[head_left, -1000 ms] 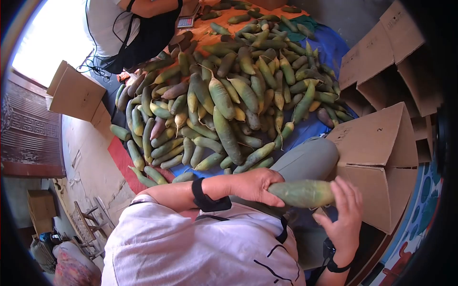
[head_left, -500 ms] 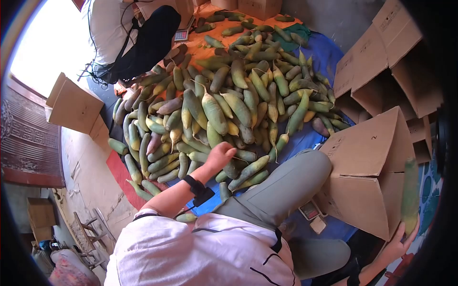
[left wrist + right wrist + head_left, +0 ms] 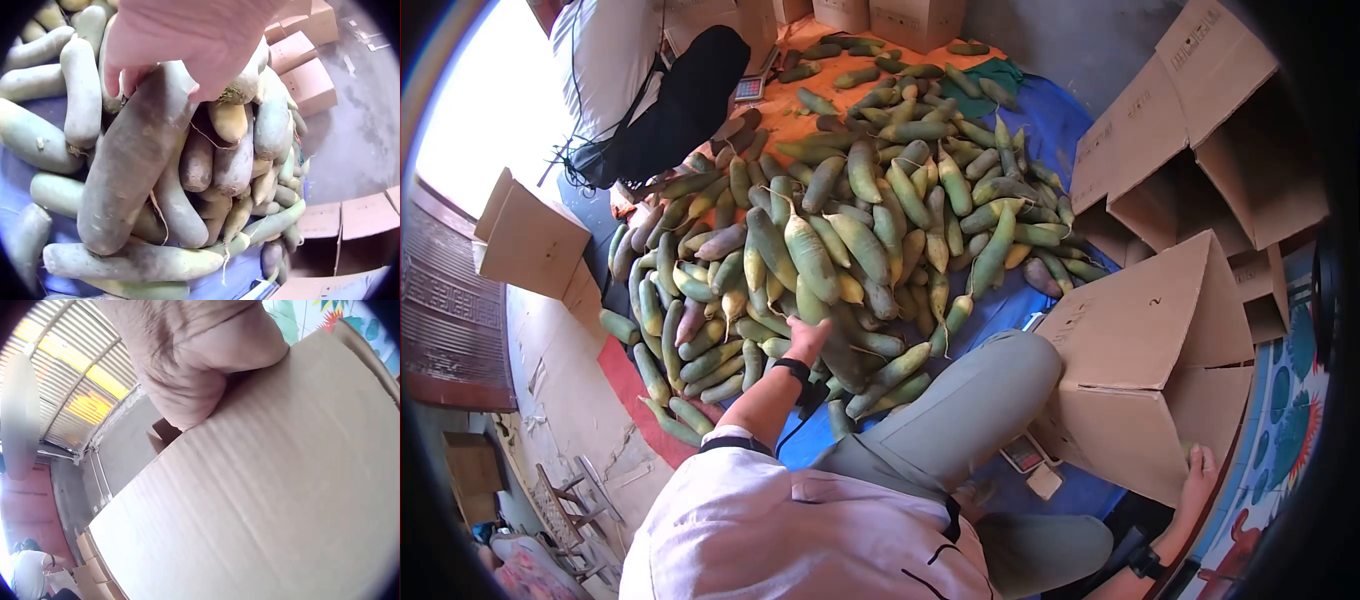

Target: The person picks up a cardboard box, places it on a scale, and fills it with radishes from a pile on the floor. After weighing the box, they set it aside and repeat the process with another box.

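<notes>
My left hand (image 3: pixel 808 340) is at the near side of a heap of green radishes (image 3: pixel 865 235). In the left wrist view, its fingers and thumb straddle the upper end of a large, dark green radish (image 3: pixel 134 162) and grip it. On the right, my right hand (image 3: pixel 1197 482) is at the edge of an open cardboard box (image 3: pixel 1115 375). The right wrist view shows that hand (image 3: pixel 200 356) bent over the edge of a cardboard panel (image 3: pixel 269 481); its fingers are hidden behind it, and so is anything they hold.
More open boxes (image 3: pixel 1140 130) stand at the right, beside a painted wall. A calculator-like device (image 3: pixel 1022 454) lies between my legs and the near box. Another person (image 3: pixel 605 70) is at the upper left. An orange sheet (image 3: pixel 795 108) and a blue sheet (image 3: pixel 1050 110) lie beneath the heap.
My left hand has let go of the radish once held in both hands and now grips another in the heap. My right hand carried that radish to the box; it is out of sight now.
</notes>
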A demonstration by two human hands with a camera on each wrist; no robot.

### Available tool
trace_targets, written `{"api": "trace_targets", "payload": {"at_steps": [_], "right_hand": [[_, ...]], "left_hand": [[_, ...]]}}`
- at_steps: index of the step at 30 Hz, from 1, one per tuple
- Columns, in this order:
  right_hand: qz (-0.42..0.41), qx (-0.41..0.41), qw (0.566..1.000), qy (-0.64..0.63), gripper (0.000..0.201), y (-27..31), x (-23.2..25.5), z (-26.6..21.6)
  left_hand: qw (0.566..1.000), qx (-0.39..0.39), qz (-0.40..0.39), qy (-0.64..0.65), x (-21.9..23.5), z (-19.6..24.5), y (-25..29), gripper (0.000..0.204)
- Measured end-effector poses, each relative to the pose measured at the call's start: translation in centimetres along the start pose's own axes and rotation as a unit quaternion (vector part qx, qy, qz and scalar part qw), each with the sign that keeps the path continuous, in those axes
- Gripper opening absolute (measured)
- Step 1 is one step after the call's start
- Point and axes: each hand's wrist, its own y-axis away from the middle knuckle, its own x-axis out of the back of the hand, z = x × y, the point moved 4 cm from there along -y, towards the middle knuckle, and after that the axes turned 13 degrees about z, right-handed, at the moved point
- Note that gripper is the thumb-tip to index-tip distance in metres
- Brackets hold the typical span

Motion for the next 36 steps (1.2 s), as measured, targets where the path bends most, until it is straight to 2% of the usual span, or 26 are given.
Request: {"api": "trace_targets", "payload": {"at_steps": [2,3,7,10,12,16,18,19,20,22,23,24,26,28,31,33,34,36], "right_hand": [[-0.004,-0.006,0.999,-0.039,0.025,-0.4,-0.6,1.2],[-0.009,-0.009,0.997,-0.082,0.025,-0.4,-0.9,1.5],[-0.021,-0.02,0.994,-0.106,0.022,-0.6,-1.3,2.4],[-0.023,-0.012,0.988,-0.15,0.022,-0.6,-1.5,2.8],[0.009,0.011,0.985,-0.17,0.022,-0.6,-1.7,2.9],[0.04,0.002,0.988,-0.146,0.022,-0.1,-1.6,2.8],[0.065,-0.003,0.988,-0.14,0.023,-0.3,-1.7,3.6],[0.062,-0.001,0.988,-0.141,0.023,-0.5,-1.7,3.8],[0.062,0.0,0.99,-0.123,0.022,-0.7,-1.6,4.1],[0.062,0.005,0.992,-0.107,0.022,-0.8,-1.8,3.7],[0.138,0.045,0.985,-0.09,0.021,-0.5,-1.5,2.9],[0.213,0.086,0.971,-0.072,0.022,-0.2,-1.1,1.9],[0.231,0.118,0.965,-0.036,0.023,1.2,-0.2,-2.6],[0.251,0.147,0.957,0.001,0.026,3.1,0.3,-7.3],[0.158,0.211,0.956,-0.131,0.029,6.5,0.3,-14.4],[0.096,0.279,0.937,-0.189,0.034,9.1,0.6,-18.8],[0.065,0.292,0.93,-0.215,0.041,10.1,0.7,-20.1],[-0.033,0.263,0.917,-0.297,0.052,11.7,0.0,-21.7]], "left_hand": [[0.995,0.047,0.068,0.053,-0.9,-0.6,-0.2,0.077],[0.994,-0.002,0.082,0.077,-0.7,-0.2,0.2,0.079],[0.995,-0.002,0.084,0.057,-1.2,-0.1,1.3,0.081],[0.998,0.024,0.046,0.037,-0.4,0.7,1.4,0.08],[0.998,0.011,0.049,0.027,0.3,0.9,1.3,0.079],[0.999,0.017,0.0,0.038,2.6,-0.4,1.6,0.076],[0.993,-0.051,-0.042,0.102,4.2,-0.6,2.3,0.079],[0.987,-0.079,-0.052,0.133,6.2,1.0,4.2,0.08],[0.987,-0.077,-0.049,0.134,6.6,0.4,4.2,0.08],[0.967,-0.212,-0.031,0.141,8.3,1.5,5.0,0.076],[0.955,-0.268,-0.011,0.13,9.5,2.6,6.3,0.072],[0.955,-0.266,-0.007,0.133,10.8,4.1,7.7,0.072],[0.922,-0.382,0.042,0.044,12.9,7.4,10.5,0.071],[0.901,-0.433,0.019,0.03,14.0,9.8,12.8,0.074],[0.875,-0.482,0.004,0.042,15.3,13.6,16.8,0.074],[0.836,-0.544,-0.037,0.061,15.9,16.0,19.9,0.073],[0.808,-0.58,-0.045,0.089,16.2,17.1,21.5,0.07],[0.753,-0.647,-0.071,0.101,16.6,18.8,24.2,0.067]]}}
